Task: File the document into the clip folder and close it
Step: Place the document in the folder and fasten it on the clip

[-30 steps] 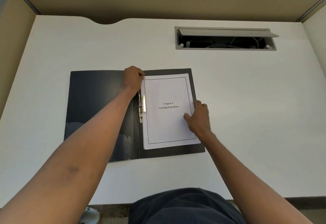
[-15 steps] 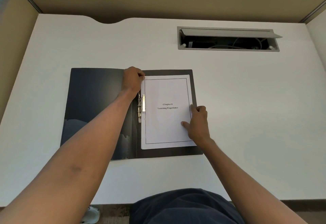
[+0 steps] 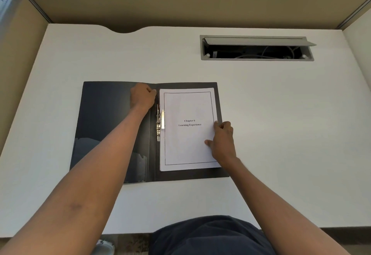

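Note:
A black clip folder (image 3: 108, 122) lies open flat on the white desk (image 3: 281, 134). A white document (image 3: 188, 130) titled "Chapter 6 Learning Experience" rests on its right half, its left edge against the metal clip (image 3: 160, 124) at the spine. My left hand (image 3: 142, 97) is curled by the top of the spine, just above the clip; what its fingers grip is hidden. My right hand (image 3: 222, 141) holds the document's right edge, thumb on the page.
An open grey cable hatch (image 3: 257, 48) with wires inside is set in the desk at the back right. Beige partition walls close in the desk at the back and sides. My dark-clothed lap (image 3: 210, 236) is at the near edge.
The document has been squared up from a slight tilt and lies straight against the clip. My right hand slid a little along the page's right edge. My left hand stayed put.

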Motion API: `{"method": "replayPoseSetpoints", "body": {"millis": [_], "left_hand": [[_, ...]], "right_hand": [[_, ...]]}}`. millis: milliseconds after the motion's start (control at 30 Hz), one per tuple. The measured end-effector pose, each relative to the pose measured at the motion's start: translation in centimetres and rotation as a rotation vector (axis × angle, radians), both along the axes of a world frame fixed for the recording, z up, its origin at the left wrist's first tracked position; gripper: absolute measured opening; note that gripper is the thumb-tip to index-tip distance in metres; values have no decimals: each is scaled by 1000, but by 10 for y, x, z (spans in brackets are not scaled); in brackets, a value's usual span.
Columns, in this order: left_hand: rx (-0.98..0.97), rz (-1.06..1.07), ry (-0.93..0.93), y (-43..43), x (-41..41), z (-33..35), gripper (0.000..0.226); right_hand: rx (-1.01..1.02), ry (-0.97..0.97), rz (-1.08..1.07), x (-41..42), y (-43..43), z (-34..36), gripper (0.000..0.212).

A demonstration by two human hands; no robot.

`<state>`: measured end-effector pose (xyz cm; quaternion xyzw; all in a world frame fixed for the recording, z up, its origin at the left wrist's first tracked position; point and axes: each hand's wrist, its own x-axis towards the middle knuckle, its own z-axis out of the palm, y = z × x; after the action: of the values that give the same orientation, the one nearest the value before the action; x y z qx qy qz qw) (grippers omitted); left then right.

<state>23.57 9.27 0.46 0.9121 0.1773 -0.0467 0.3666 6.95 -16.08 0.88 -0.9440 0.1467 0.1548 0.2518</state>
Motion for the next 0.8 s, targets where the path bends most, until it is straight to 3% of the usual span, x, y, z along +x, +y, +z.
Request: {"method": "replayPoseSetpoints", "body": {"millis": [167,367,533,800], "left_hand": [[-142,25,234,3,-13,7,25],[-290,66,350,-4,-24,14,30],[-476,146,319,-6,-31,21,12],[-648,164,223,-4,-61,38,8]], "right_hand": [[-69,22,32,2,3,3,72],[-94,28,41,4,5,4,73],[-106,21,46,4,5,4,74],[-115,18,55,3,6,5,74]]}}
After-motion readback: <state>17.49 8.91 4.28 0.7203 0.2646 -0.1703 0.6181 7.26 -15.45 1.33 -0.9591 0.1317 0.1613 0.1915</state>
